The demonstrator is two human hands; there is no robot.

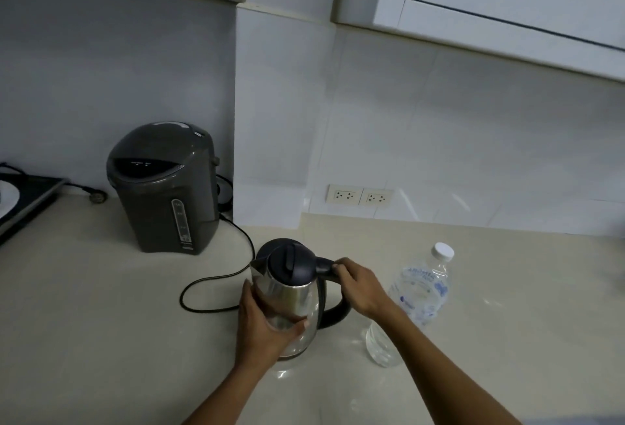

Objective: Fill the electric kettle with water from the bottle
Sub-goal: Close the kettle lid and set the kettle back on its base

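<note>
Kitchen counter, head view, read from left to right. A black flat cooktop [23, 201] is seen at the left edge of the pale stone countertop [101, 323], and a dark grey plastic thermo pot [165, 188] is stood against the back wall, well apart from the work. A black power cord [216, 281] is looped across the countertop toward the middle. The brushed-steel electric kettle with black lid and handle [291, 289] is placed near the front edge, its lid shut. The left hand [263, 326] is wrapped around the steel body, fingers curled and pressed to the wall, presumably to steady the vessel. The right hand [358, 286] is closed over the top of the handle, the fingertips [336, 267] set at the lid hinge, probably so that the lid release can be pressed. The clear plastic water bottle with white cap [419, 292] is stood just beside the kettle on the right, capped and untouched, within easy reach. Two white wall sockets [360, 195] are set behind. Pouring is judged not yet begun
</note>
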